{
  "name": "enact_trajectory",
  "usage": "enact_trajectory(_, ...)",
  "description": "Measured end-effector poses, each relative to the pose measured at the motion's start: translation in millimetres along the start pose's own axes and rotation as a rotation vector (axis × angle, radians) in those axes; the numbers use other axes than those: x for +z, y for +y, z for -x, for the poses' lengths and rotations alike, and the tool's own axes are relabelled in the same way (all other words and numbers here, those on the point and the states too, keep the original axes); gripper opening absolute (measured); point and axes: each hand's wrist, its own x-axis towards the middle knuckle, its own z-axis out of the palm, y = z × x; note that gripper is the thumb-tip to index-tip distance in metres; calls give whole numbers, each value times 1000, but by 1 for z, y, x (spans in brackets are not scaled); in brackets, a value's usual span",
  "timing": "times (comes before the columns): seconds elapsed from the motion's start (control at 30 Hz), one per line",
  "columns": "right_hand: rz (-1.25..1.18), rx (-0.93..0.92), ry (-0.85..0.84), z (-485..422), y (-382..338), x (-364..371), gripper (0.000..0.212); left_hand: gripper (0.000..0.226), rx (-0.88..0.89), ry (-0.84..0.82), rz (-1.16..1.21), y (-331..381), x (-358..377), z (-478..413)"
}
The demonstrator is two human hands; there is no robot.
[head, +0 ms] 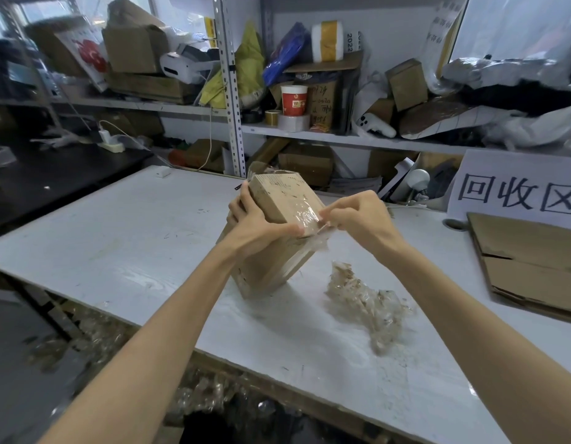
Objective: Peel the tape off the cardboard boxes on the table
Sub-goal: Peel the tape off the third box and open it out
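Reads 回收区 in large black characters on one white sign (517,190), propped at the far right edge of the table (117,245). On the shelf (309,133) behind, one red-and-white paper cup (293,100) marked "W". Brown card with handwriting just beside it, too small to make out. "2022" printed on a strip higher up. Just below the cup, two rolls: a small yellow roll (273,116) and a pale tape roll (293,123).

Near the middle of the table, one cardboard box (277,200), tilted, resting on its lower edge. Gripped by the left hand (255,225), fingers curled round the far left side, thumb pressed at the near top corner. Clear tape (305,216) crinkled over that corner, its loose end pinched in the right hand (357,216) between thumb and fingertips, just beside the left thumb.

Toward the near right of the box, one crumpled wad of peeled tape (364,296) lying on the surface. At the right edge, one pile of flattened cardboard (527,267).
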Motion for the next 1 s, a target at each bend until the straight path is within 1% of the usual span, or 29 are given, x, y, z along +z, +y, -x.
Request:
enact_trajectory(0.03, 16, -17, 67, 0, 1, 1, 9, 151, 5, -13, -10, 1, 0, 0)
enact_trajectory(0.07, 72, -52, 139, 1, 1, 3, 9, 153, 13, -27, -21, 3, 0, 0)
enact_trajectory(0.1, 143, -93, 197, 3, 1, 5, 19, 155, 23, -36, -35, 5, 1, 0)
enact_trajectory(0.13, 188, -128, 215, 5, 2, 8, 29, 157, 30, -39, -50, 7, 1, 0)
enact_trajectory(0.17, 198, -137, 192, 7, 3, 10, 34, 159, 33, -37, -68, 10, 2, -1)
enact_trajectory(0.27, 132, -109, 92, 10, 5, 12, 33, 162, 1, -29, -113, 14, 0, -6)
enact_trajectory(0.4, 134, -105, 63, 12, 4, 12, 38, 151, -1, -24, -129, 13, -2, -13)
enact_trajectory(0.57, 170, -91, -10, 5, 0, 8, 20, 149, 16, -15, -113, 13, 1, -16)
enact_trajectory(0.63, 160, -93, 10, 6, -1, 10, 15, 142, 17, -5, -84, 10, 0, -16)
enact_trajectory(0.77, 188, -143, 51, 11, -4, 17, 15, 139, 37, 9, -44, 7, -1, -13)
enact_trajectory(0.83, 157, -133, 71, 13, -4, 16, 18, 145, 46, 2, -49, 11, 1, -11)
enact_trajectory(0.93, 46, -62, 109, 18, 1, 13, 24, 153, 58, -19, -50, 18, 5, -7)
enact_trajectory(1.0, -23, -31, 119, 22, 5, 11, 22, 155, 58, -24, -52, 20, 8, -5)
